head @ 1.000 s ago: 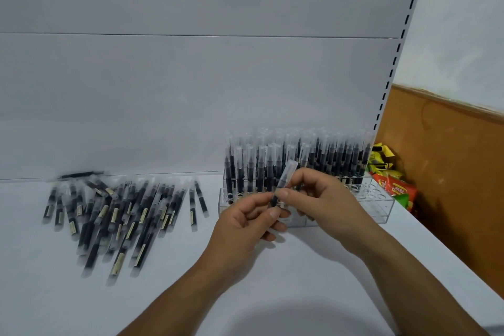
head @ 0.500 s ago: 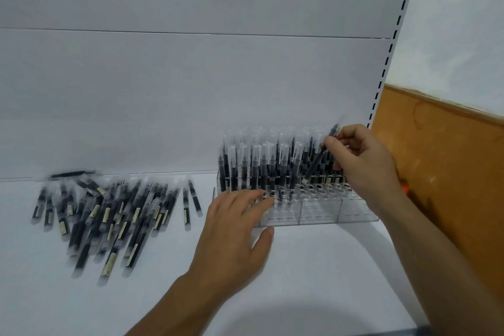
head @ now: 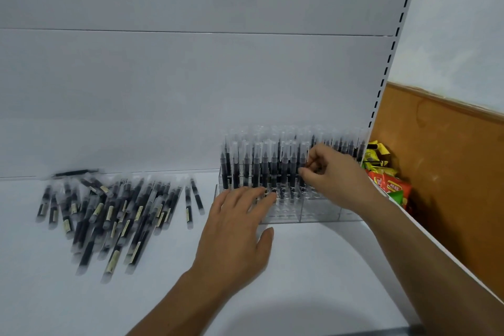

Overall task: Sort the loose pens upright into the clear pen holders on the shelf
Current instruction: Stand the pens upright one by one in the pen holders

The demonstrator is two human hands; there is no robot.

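Dozens of loose pens (head: 109, 215), dark-barrelled with clear caps and pale labels, lie in a jumbled heap on the white shelf (head: 300, 281) well to the left of the clear pen holder (head: 321, 210), and the two nearest strays lie just beside its left end. One more dark pen (head: 73, 172) lies alone against the back panel, farther left of the holder than the heap. The holder's rear rows are packed with upright pens (head: 256, 169), while the holes along its front edge show open. The left hand (head: 237, 232) lies flat with straight, spread fingers; it holds nothing, and its fingertips rest on the holder's front left corner. The right hand (head: 335, 180) reaches over the middle of the holder with its fingers curled, thumb and forefinger pinching a pen (head: 309, 154) that stands upright among the filled rows; blur hides whether its tip is seated in a hole. Past the holder's right end, beyond the shelf's edge, bright snack packets (head: 387, 185) are heaped against an orange-brown wall (head: 450, 172).
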